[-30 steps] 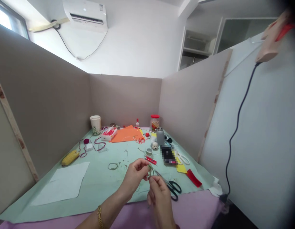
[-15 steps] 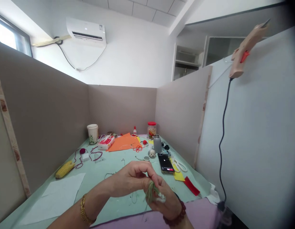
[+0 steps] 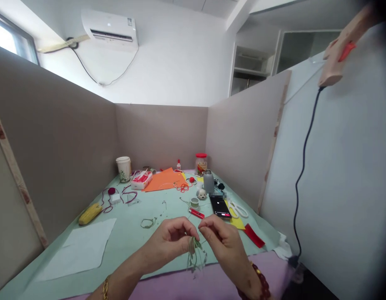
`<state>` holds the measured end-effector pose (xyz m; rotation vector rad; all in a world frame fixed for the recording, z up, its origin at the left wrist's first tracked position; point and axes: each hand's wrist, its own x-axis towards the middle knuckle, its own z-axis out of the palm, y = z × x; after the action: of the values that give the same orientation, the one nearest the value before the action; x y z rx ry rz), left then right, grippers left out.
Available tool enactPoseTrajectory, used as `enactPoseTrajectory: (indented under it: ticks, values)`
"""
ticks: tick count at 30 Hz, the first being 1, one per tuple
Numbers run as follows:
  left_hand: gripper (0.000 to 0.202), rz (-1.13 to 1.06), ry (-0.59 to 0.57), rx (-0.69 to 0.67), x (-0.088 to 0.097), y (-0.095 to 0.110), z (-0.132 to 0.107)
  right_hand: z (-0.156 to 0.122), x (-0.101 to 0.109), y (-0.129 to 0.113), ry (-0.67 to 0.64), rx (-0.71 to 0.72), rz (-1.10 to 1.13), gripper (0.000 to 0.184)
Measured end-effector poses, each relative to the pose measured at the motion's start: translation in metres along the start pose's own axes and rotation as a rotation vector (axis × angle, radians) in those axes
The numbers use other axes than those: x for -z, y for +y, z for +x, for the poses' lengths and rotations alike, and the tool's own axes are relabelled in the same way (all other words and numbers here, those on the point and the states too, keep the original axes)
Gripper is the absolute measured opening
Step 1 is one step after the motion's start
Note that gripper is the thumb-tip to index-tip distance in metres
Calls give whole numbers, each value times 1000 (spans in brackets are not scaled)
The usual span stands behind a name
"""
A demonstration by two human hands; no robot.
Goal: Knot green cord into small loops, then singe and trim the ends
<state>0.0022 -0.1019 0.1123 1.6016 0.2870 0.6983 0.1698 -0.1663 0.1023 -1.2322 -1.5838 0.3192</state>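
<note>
My left hand [image 3: 169, 241] and my right hand [image 3: 222, 243] are held close together above the near edge of the green table cover [image 3: 130, 233]. Both pinch a small bundle of green thread [image 3: 194, 252] whose loose strands hang down between them. The left thumb and fingers are closed on the top of the bundle. The right fingertips pinch a strand beside it. A gold bracelet is on my left wrist and a dark red bead bracelet on my right.
On the table lie a phone [image 3: 220, 206], a red lighter [image 3: 196, 213], white scissors [image 3: 238, 209], orange paper [image 3: 163, 180], a white sheet [image 3: 83, 246], a corn cob [image 3: 90, 213], a paper cup [image 3: 124, 168] and a red-lidded jar [image 3: 201, 163]. Partition boards enclose three sides. A glue gun [image 3: 338, 62] hangs at the upper right.
My hands have drawn slightly apart and the right hand has turned, so the thread bundle now hangs between the fingertips. The view shifted a little.
</note>
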Motion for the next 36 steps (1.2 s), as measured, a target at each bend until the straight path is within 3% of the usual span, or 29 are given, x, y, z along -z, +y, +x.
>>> enactPoseTrajectory:
  ticks: [5,9,13,16,20,24,29,36]
  values:
    - [13,11,53,-19,1,-15,-5,-10,-13,5,170,59,-141,20]
    - [12,47,77,8,1,-28,-10,-12,-19,14,190,93,-219,20]
    - [12,81,83,93,9,-43,-10,-11,-27,31,124,71,-256,21]
    - [11,162,125,124,22,-58,-6,-4,-32,45,42,-78,-190,20]
    - [15,448,200,32,40,-75,0,11,-37,62,-148,-356,35,20]
    - [21,646,189,-61,51,-85,4,23,-40,75,-306,-495,149,16]
    - [24,760,165,-90,61,-89,11,30,-45,89,-415,-518,166,21]
    - [24,928,78,-159,74,-100,18,36,-55,108,-440,-492,42,16]
